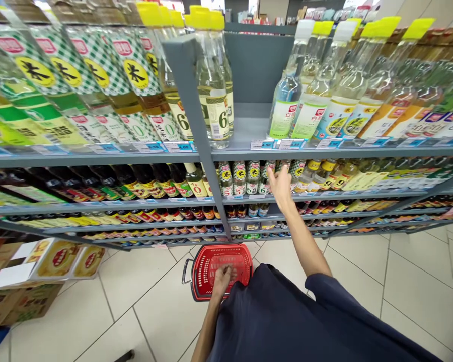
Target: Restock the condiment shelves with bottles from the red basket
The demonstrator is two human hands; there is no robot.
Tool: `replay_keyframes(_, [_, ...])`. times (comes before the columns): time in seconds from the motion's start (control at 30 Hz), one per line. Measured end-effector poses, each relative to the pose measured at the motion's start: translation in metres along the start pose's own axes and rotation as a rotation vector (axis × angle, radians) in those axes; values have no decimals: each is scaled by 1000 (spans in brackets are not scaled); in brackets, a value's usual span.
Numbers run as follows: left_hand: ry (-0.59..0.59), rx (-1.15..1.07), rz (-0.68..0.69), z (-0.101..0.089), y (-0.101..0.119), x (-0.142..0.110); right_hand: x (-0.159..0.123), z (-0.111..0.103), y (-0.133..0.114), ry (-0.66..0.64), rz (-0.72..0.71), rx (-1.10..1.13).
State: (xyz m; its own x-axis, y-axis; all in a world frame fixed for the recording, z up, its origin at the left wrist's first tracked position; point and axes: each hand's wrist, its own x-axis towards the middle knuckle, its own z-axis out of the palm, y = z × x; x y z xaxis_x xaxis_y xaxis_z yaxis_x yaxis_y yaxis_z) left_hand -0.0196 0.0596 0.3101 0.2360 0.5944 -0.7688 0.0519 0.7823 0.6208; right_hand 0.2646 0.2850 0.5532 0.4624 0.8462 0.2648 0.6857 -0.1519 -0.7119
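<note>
My right hand (281,185) reaches to the second shelf, among bottles with green-checkered labels and yellow circles. Its index finger is extended and its fingers are apart, at the front of a checkered-label bottle (266,176); whether it touches is unclear. Beside it stand similar bottles (239,176) on the left and yellow-capped bottles (312,176) on the right. My left hand (222,279) hangs above a red shopping basket (204,259), its fingers curled, with nothing visible in them. The basket, whose dark handle (186,271) shows on its left side, is below the shelves.
The grey shelf's upper board (245,153) holds clear bottles with yellow and white caps (283,110) and price tags. A grey upright (191,95) divides the shelving. Dark sauce bottles (136,181) line the left. Cardboard boxes (56,259) are stacked left on the tiled floor (136,281).
</note>
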Motion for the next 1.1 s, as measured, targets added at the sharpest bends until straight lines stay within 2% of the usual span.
replay_keyframes(0.07, [-22,16,32,11,19,-4,-31,-13,17,61,74,41])
replay_keyframes(0.13, [-66,38,95,28,55,-8,-58,-31,38,110,187,77])
replay_keyframes(0.2, [-136,64,206,51,110,-13,-72,-50,58,125,254,67])
replay_keyframes(0.23, [-180,94,303,65,144,-17,-73,-59,65,138,254,53])
replay_keyframes(0.33, [-175,143,582,113,252,-27,-51,-82,77,188,180,27])
replay_keyframes(0.4, [-158,201,739,148,311,-28,-26,-92,77,200,134,40])
replay_keyframes(0.43, [-155,221,786,166,333,-26,-13,-95,75,197,116,47])
replay_keyframes(0.5, [-130,259,836,198,361,-17,9,-98,73,176,97,67])
replay_keyframes(0.6, [-20,320,866,238,373,2,32,-98,73,119,94,92])
replay_keyframes(0.7, [102,399,871,261,373,17,44,-94,77,72,105,70])
replay_keyframes(0.83, [210,450,877,271,376,25,53,-87,85,20,118,19])
replay_keyframes(1.0, [275,439,844,277,384,31,58,-84,91,23,110,42])
replay_keyframes(1.1, [262,404,836,277,366,27,45,-85,89,59,119,111])
